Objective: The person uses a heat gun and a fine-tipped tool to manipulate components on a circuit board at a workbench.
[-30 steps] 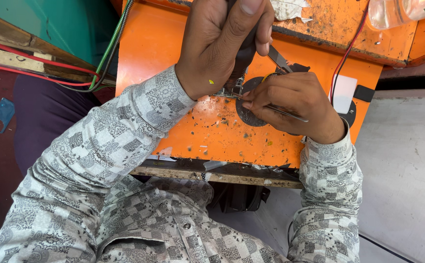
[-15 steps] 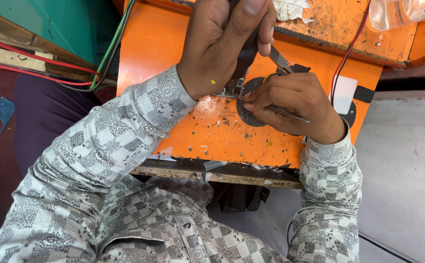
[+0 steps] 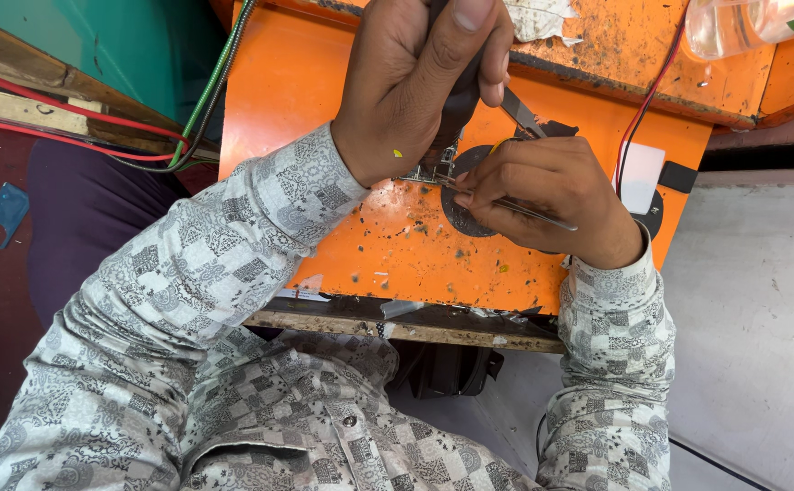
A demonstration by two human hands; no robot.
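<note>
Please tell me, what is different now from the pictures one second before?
Almost nothing changed. The left hand still grips the dark tool over the small board, and the right hand still holds the thin metal tweezers. The orange table stayed as before.

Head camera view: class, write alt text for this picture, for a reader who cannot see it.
Seen from above, a person's left hand grips a dark-handled tool upright while the right hand holds thin metal tweezers; both meet at a small circuit board on a scuffed orange workbench. Both sleeves are grey and patterned, and red and green wires run along the left.
</note>
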